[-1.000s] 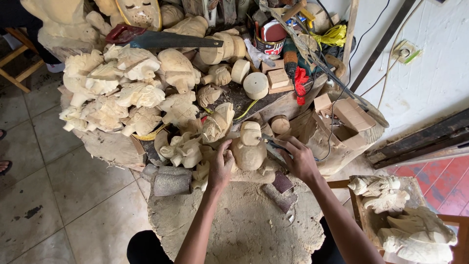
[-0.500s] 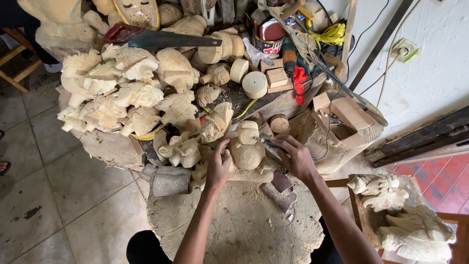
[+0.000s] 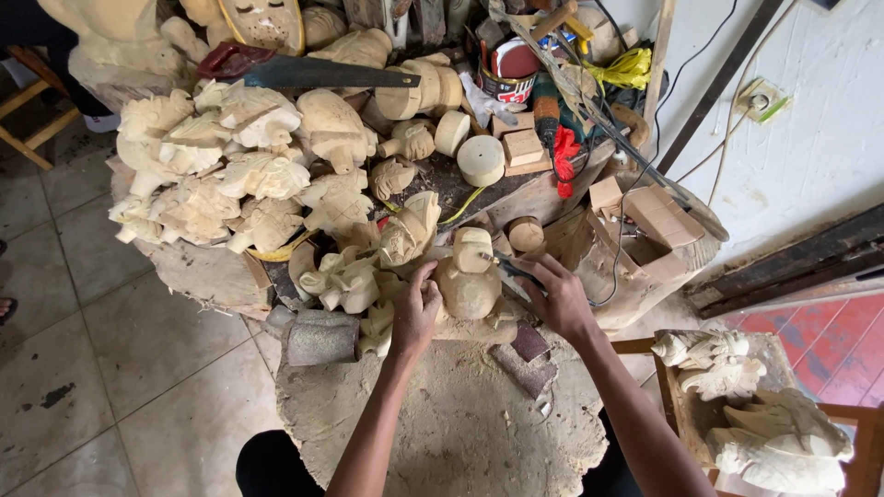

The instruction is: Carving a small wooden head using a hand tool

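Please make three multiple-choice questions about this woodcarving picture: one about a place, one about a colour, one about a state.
1. Where does the saw lie?
A. on the floor tiles
B. on top of the pile of carvings
C. on the chair at the right

2. What colour is the saw's handle?
A. red
B. blue
C. white

3. What is the left hand doing?
A. hanging free
B. pressing against the round carving
C. holding the saw

Answers:
1 B, the saw rests across the carvings at the top.
2 A, the handle is red.
3 B, the left hand lies on the round carving, while the right hand holds a thin tool to it.
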